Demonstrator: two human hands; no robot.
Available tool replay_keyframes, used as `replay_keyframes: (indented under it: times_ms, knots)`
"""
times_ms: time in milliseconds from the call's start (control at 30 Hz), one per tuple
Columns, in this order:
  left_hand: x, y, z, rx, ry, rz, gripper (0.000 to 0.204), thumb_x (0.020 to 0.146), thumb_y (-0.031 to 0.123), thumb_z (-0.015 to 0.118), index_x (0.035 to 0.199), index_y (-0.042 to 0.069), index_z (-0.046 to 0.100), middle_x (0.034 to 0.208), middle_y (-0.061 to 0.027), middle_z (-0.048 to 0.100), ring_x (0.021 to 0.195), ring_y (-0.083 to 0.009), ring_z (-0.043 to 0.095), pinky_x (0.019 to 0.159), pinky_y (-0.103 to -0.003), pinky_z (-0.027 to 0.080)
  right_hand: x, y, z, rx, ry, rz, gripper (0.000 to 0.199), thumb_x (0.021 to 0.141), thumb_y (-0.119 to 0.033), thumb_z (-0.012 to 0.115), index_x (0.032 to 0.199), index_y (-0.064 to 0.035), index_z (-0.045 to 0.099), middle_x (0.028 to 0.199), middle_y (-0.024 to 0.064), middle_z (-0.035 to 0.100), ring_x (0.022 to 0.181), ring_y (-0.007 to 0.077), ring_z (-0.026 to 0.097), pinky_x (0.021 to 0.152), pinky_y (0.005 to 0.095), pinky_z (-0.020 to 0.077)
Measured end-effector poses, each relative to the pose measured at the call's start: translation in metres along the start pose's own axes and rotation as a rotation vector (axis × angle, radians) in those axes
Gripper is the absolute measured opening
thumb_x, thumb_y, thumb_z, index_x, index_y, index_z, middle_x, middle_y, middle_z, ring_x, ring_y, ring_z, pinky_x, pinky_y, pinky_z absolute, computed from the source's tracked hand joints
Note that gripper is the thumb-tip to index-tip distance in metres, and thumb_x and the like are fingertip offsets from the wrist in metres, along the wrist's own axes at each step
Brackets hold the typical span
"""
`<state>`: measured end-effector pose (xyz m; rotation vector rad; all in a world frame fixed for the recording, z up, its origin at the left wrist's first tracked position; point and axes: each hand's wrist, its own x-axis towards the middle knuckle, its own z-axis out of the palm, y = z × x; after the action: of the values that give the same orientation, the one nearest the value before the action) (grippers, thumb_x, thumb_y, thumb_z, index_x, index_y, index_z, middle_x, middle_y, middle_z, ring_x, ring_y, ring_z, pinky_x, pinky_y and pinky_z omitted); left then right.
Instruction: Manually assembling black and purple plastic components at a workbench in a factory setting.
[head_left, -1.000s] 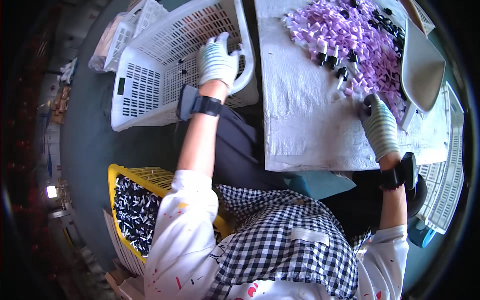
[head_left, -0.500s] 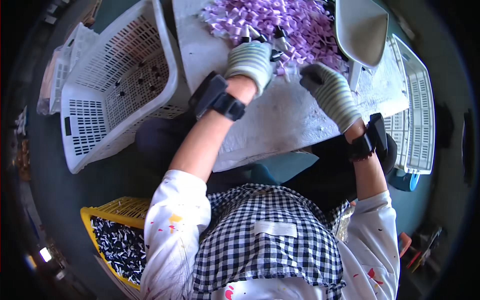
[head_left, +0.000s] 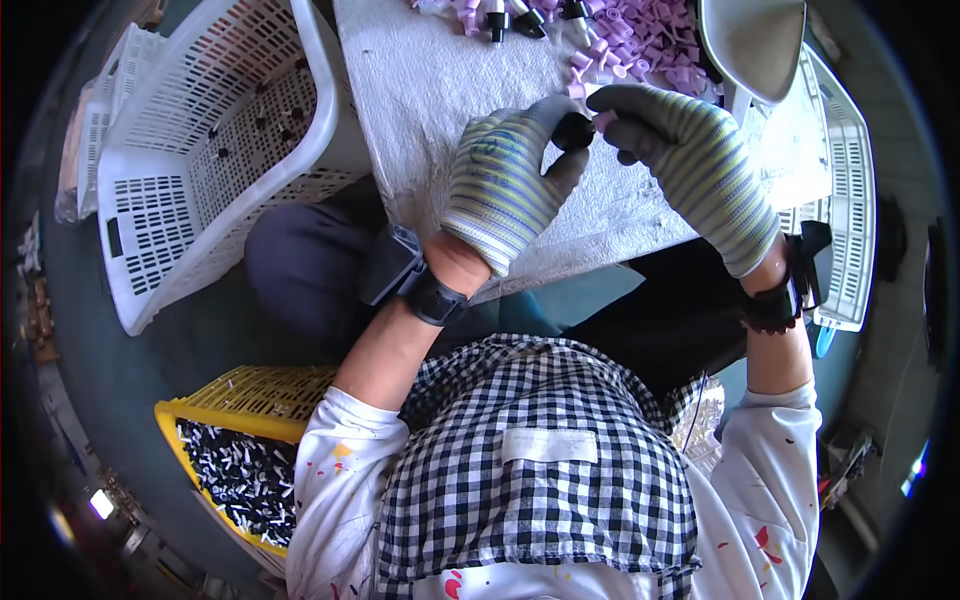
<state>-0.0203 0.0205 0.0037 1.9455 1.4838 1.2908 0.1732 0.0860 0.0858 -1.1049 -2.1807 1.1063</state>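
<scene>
Hands (head_left: 600, 170) now together, black-pink piece (head_left: 585, 127) crosswise.

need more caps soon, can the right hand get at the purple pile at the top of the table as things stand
Probably yes. The purple pile lies just beyond the right hand on the same cloth-covered table, with nothing between them. But the right hand is busy pinching a pink cap against the black piece held by the left hand.

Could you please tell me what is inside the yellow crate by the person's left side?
The yellow crate holds a heap of small black-and-white parts. The person's white sleeve covers its right end, and what lies deeper under the heap cannot be seen.
</scene>
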Motion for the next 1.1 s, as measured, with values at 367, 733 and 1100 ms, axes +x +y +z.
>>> replay_keyframes:
  times_ms: [367, 733, 1100]
  knots:
    - [-0.018, -0.002, 0.011, 0.139, 0.035, 0.012, 0.031, 0.090, 0.023, 0.080, 0.118, 0.011, 0.070, 0.095, -0.0093, 0.076, 0.088, -0.0330, 0.072, 0.082, -0.047, 0.054, -0.003, -0.015, 0.001, -0.339, -0.028, -0.109, 0.026, 0.103, -0.016, 0.070, 0.127, -0.0069, 0.076, 0.094, 0.0064, 0.076, 0.081, 0.0125, 0.070, 0.076, 0.0278, 0.0577]
    - [-0.018, -0.015, 0.019, 0.121, 0.023, 0.049, 0.028, 0.089, 0.029, 0.077, 0.108, 0.009, 0.072, 0.098, -0.0083, 0.075, 0.096, -0.0320, 0.068, 0.088, -0.048, 0.049, -0.005, -0.008, 0.009, -0.484, -0.132, -0.136, 0.027, 0.101, -0.017, 0.072, 0.126, -0.0078, 0.075, 0.095, 0.0093, 0.077, 0.081, 0.0153, 0.071, 0.074, 0.0290, 0.0566]
    - [-0.026, -0.018, 0.024, 0.026, 0.108, 0.058, 0.027, 0.091, 0.023, 0.076, 0.112, 0.008, 0.070, 0.096, -0.0118, 0.074, 0.090, -0.0342, 0.069, 0.088, -0.049, 0.050, 0.002, -0.040, 0.009, -0.475, -0.159, -0.017, 0.025, 0.102, -0.024, 0.072, 0.121, -0.0072, 0.077, 0.093, 0.0099, 0.076, 0.083, 0.0181, 0.071, 0.074, 0.0315, 0.0556]
